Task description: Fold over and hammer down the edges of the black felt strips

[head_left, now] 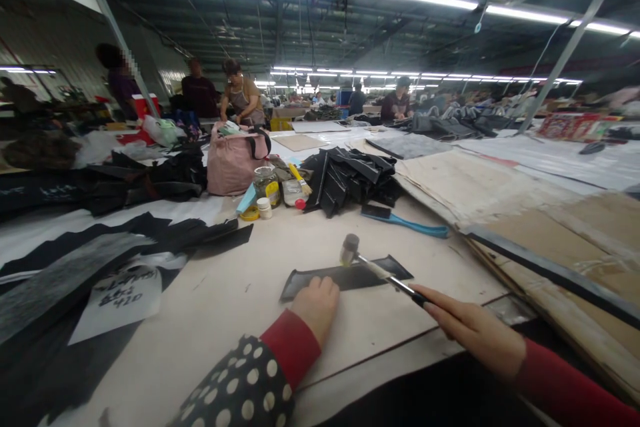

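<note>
Head view: your left hand (316, 310) lies palm down with its fingers drawn together on the near side of the black panel (359, 278), toward the panel's left part, seemingly steadying it. Your right hand (473, 337) is closed around the black grip of the two-toned mallet (383, 272), thumb along the handle, so neither hand is spread.

The step looks like tapping the panel's edge flat. To do it well, bring the mallet's face down square, since a tilted blow could mark the surface. Short, even taps along the far edge should serve better than one hard strike. Keep your left fingertips back from the mallet head, which is near them, and press firmly enough that the panel does not skid on the tabletop (220, 307).

As for where it lies, the panel rests flat ahead of you, running crosswise. Its left part is under and beyond your left fingers; its right end sits beyond your right hand, with the mallet's handle crossing over it. Whether the mallet head touches the panel, you cannot tell from this angle.
</note>
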The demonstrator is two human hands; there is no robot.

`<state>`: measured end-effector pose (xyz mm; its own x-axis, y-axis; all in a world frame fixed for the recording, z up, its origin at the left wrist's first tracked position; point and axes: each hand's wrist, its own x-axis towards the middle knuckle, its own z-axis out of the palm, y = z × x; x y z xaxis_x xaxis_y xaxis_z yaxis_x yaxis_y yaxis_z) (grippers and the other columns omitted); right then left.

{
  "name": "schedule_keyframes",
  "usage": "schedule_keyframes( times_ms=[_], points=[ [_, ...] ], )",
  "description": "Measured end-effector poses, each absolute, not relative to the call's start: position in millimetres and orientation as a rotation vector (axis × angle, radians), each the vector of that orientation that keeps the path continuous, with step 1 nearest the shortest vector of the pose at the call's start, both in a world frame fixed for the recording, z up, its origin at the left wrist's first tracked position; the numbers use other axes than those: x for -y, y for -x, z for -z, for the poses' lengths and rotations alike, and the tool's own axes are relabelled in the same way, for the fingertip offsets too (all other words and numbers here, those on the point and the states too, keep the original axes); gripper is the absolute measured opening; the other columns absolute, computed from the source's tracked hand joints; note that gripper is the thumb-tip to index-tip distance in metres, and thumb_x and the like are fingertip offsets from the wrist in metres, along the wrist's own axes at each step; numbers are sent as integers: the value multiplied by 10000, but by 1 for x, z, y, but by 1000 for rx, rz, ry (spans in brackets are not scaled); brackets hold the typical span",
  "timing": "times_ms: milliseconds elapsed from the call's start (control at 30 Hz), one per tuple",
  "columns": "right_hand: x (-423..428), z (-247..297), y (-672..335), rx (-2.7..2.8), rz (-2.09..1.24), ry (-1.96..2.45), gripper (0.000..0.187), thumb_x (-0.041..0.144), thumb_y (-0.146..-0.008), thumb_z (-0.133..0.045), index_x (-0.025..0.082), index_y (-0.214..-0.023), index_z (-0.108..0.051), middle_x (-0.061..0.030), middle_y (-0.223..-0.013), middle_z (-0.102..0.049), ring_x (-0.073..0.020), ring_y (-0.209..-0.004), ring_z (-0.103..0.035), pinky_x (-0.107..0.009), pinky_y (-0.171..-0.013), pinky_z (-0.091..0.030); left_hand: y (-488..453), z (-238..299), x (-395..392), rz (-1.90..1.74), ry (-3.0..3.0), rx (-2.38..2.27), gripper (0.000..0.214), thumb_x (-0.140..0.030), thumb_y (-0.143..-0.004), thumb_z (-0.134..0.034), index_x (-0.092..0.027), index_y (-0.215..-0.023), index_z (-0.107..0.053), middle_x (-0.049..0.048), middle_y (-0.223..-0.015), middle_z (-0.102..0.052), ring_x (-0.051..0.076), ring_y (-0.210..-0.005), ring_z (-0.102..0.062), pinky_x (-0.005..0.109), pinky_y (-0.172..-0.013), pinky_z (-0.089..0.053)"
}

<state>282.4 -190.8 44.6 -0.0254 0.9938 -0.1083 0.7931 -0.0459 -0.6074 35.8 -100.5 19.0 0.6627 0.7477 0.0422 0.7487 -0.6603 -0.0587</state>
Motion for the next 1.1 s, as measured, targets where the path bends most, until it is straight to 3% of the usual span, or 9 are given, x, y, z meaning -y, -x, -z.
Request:
schedule_keyframes(
  times_ms=[67, 233, 400, 567, 767, 933, 1100],
  points=[
    [194, -42, -296, 1823, -738, 1934, 545, 516, -808, -279, 253, -1278, -365, -19, -1068, -589, -190, -843, -596, -319, -838, -443, -36, -21, 100, 20, 2811, 1260, 239, -34, -782, -321, -130, -890, -511, 97, -900, -507, 228, -830, -474, 326, -634, -444],
    [198, -38, -315, 1837, -700, 1927, 545, 532, -784, -325, 214, -1202, -476, -25, -1170, -521, -217, -1093, -463, -335, -969, -324, -35, -24, 97, 15, 2822, 1276, 218, -52, -783, -342, -139, -865, -523, 85, -906, -524, 225, -843, -477, 339, -676, -436],
    [192, -34, -306, 1786, -653, 1888, 554, 538, -803, -259, 238, -1234, -433, -14, -1108, -568, -197, -925, -571, -292, -802, -462, -32, -23, 91, 123, 2822, 1321, 211, -126, -815, -342, -165, -856, -545, 68, -894, -558, 222, -819, -500, 375, -710, -416],
    [168, -29, -299, 1953, -542, 1850, 503, 494, -807, -277, 233, -1178, -496, -32, -1067, -594, -202, -955, -556, -300, -847, -421, -26, -26, 85, 356, 2813, 1363, 224, -164, -830, -337, -181, -821, -560, 47, -829, -579, 193, -788, -504, 345, -719, -393],
    [116, -52, -304, 2204, -174, 1839, 419, 441, -832, -300, 262, -1149, -507, -61, -975, -610, -204, -856, -567, -318, -770, -425, -17, -15, 71, 515, 2738, 1498, 314, -210, -795, -423, -177, -1103, -480, 74, -1112, -529, 222, -1030, -447, 396, -900, -324],
    [68, -45, -301, 2349, 150, 1874, 368, 313, -831, -359, 209, -1147, -517, -107, -904, -582, -228, -828, -541, -351, -732, -411, -16, -11, 67, 502, 2874, 1441, 350, -165, -776, -433, -203, -1122, -472, 51, -1055, -560, 204, -987, -478, 412, -925, -301],
    [66, -40, -272, 2380, -7, 1527, 352, 310, -836, -364, 197, -1122, -536, -94, -1040, -565, -197, -943, -508, -322, -829, -383, -18, -16, 72, 622, 2884, 1435, 344, -113, -712, -480, -219, -1038, -512, 36, -980, -566, 196, -936, -488, 405, -911, -307]
  ],
)
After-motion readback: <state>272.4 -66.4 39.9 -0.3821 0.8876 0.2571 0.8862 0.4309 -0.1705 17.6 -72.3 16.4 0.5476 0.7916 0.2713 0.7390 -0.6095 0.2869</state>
